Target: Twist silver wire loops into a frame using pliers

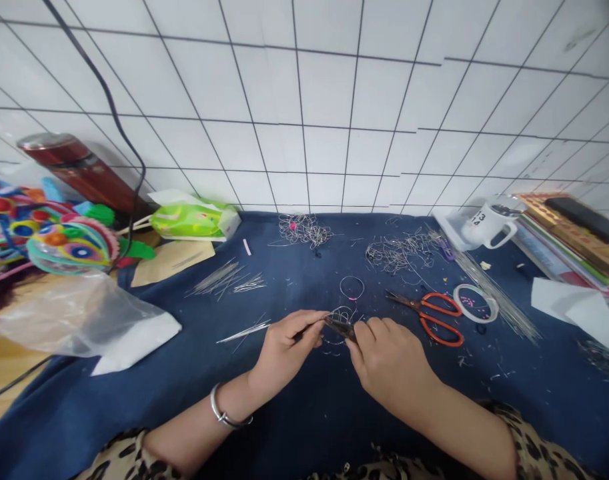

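My right hand (391, 363) is closed around a pair of dark pliers (340, 327), whose jaws point left. Thumb and fingers of my left hand (289, 347) are pinched at the tip of the pliers, on a thin silvery wire. Curved wire (342, 313) shows just behind the jaws; the piece between my fingertips is mostly hidden. Beyond the pliers lies a wire ring (351, 288) with a few pink beads. To the right of it are scissors (440, 313) with orange handles, lying open.
Tangled wire heaps (304, 231) lie near the tiled wall. Straight wire pieces (219, 277) are at left, beside a green tissue pack (189, 221). At right are a round dish (495, 307) of pink beads, long wires (499, 297) and a white mug (484, 227).
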The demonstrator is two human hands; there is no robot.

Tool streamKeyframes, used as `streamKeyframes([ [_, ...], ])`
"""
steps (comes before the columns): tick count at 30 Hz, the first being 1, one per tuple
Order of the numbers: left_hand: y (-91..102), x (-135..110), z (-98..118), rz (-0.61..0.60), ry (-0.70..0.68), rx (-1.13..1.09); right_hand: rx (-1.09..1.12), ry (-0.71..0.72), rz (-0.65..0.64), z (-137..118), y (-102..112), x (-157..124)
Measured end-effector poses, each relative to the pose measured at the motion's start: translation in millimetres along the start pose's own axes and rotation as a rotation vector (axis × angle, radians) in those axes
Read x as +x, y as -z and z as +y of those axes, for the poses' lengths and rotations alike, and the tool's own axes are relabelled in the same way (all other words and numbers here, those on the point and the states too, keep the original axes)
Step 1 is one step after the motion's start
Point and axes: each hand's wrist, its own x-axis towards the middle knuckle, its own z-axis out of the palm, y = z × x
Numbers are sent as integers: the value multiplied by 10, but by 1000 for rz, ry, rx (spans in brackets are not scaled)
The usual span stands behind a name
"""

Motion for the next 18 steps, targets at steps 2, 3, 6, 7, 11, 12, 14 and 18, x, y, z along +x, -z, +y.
streamKeyframes([
  [2,1,10,2,8,4,-2,2,6,8,-2,2,15],
  [3,2,14,2,7,8,-2,1,7,10,-1,1,21],
  [6,4,19,-5,3,18,-5,-7,1,11,7,-10,32],
  [7,4,19,-10,-2,23,-4,-9,-1,8,9,-16,34],
  [11,0,18,-37,-25,44,11,-19,1,-6,16,-47,41],
  [12,-2,19,-44,-32,49,14,-21,5,-7,19,-54,41],
  [14,-5,23,-55,-45,61,18,-26,16,-10,28,-66,42],
  [18,-8,38,-61,-75,96,34,-38,40,-11,48,-89,37],
])
